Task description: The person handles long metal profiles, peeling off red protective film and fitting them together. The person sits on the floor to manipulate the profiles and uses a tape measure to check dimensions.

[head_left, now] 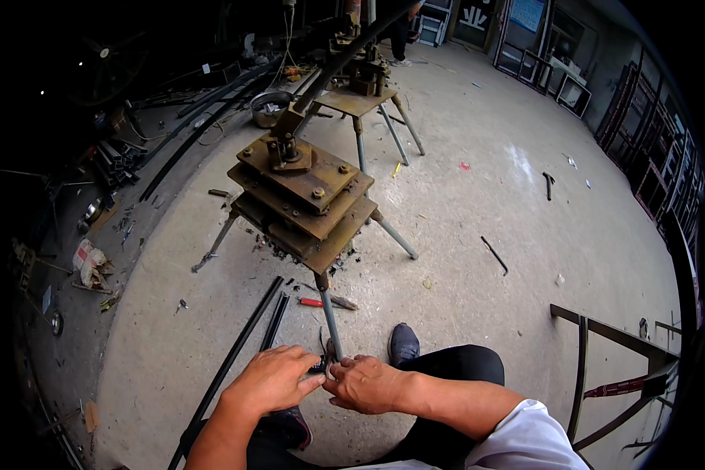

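My left hand (274, 377) and my right hand (366, 384) meet low in front of me, fingertips bent inward and almost touching. Between them shows a small black piece (319, 364), mostly hidden by the fingers; its kind cannot be made out. My left fingers close around its near side. The right hand's fingers are pinched together, and what they hold is hidden. Just beyond the hands stands a front leg (330, 317) of a rusty metal press on legs (305, 184). Long black metal bars (239, 350) lie left of that leg, passing beside my left forearm.
A red-handled tool (312, 302) lies under the press. Farther off stand a second rusty press (358, 102) and a basin (265, 117). A hammer (549, 186) and a thin rod (493, 256) lie on the floor at right. A dark metal frame (582, 368) stands near my right.
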Demonstrator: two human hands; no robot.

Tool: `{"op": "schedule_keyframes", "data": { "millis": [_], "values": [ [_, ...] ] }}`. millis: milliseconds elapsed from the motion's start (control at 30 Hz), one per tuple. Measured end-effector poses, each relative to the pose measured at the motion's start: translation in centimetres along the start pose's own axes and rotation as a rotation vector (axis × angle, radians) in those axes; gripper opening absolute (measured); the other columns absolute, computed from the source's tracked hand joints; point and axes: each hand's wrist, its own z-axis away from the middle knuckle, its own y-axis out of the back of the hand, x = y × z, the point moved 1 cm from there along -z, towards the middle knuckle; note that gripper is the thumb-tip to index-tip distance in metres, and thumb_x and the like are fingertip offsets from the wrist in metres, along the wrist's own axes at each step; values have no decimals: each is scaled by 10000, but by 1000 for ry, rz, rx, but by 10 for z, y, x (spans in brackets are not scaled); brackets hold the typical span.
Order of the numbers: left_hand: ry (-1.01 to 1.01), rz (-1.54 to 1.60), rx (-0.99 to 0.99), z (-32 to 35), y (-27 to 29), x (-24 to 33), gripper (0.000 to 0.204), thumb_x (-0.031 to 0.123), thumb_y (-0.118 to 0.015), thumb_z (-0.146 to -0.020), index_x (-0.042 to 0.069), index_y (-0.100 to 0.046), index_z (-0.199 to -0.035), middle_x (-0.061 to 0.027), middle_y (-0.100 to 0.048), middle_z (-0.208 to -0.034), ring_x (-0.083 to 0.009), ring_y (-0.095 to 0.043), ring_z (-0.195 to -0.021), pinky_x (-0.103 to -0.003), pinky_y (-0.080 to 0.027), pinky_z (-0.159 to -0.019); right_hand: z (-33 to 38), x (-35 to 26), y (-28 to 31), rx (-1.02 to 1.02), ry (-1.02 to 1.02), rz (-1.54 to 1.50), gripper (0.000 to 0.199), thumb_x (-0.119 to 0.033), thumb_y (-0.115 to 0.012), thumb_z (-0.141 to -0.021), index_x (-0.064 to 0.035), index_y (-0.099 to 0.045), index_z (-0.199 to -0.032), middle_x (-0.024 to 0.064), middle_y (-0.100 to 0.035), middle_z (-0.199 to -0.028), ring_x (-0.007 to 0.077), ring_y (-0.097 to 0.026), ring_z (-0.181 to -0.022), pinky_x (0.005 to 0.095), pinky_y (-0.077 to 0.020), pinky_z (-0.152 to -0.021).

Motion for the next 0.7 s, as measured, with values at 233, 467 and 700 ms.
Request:
{"op": "schedule_keyframes", "data": {
  "millis": [233,467,700],
  "values": [
    [8,1,-6,-1,-1,-1,449,401,-712,-1015,58,-742,-1302,-173,-732,-1248,-397,-688,-1184,-493,-542,-1024,-1,-1,0,-21,-7,-1,354,-368,-666,-1043,-34,-657,-1161,182,-699,-1093,380,-728,-1032,487,-594,-890],
    [7,-4,-11,-1,1,0,454,404,-711,-1014,53,-743,-1299,-171,-735,-1239,-390,-690,-1183,-488,-545,-1020,0,-1,0,-1,-3,5,349,-367,-666,-1043,-38,-661,-1158,179,-702,-1087,376,-729,-1034,486,-595,-886],
    [6,2,-10,-1,-1,-1,456,408,-709,-1014,52,-744,-1298,-171,-735,-1238,-390,-690,-1186,-489,-543,-1024,0,-1,0,12,-1,6,346,-365,-664,-1045,-37,-666,-1155,173,-704,-1079,374,-729,-1020,483,-596,-881]
  ]
}}
